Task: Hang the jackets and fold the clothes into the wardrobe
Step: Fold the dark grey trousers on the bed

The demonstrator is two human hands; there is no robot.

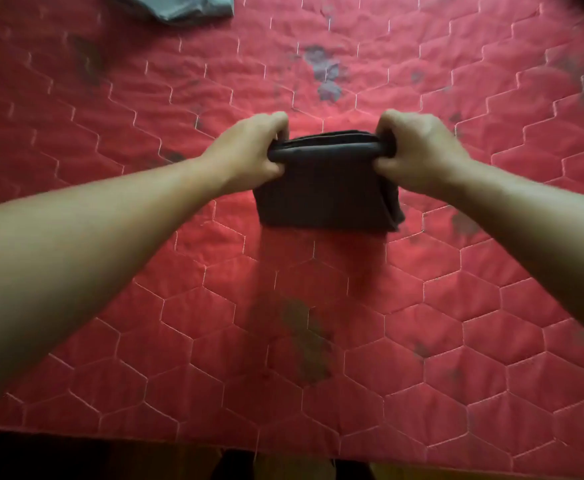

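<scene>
Head view: your left hand (249, 152) and right hand (418, 150) each curl their fingers tight round one end of the garment's (328, 192) rolled top edge. It is dark and folded small, over the middle of the quilt (318, 341). I can't tell whether its lower edge touches. The layers at its lower right corner look loose, so an uneven pull or a slack pinch could spill the fold open.
</scene>
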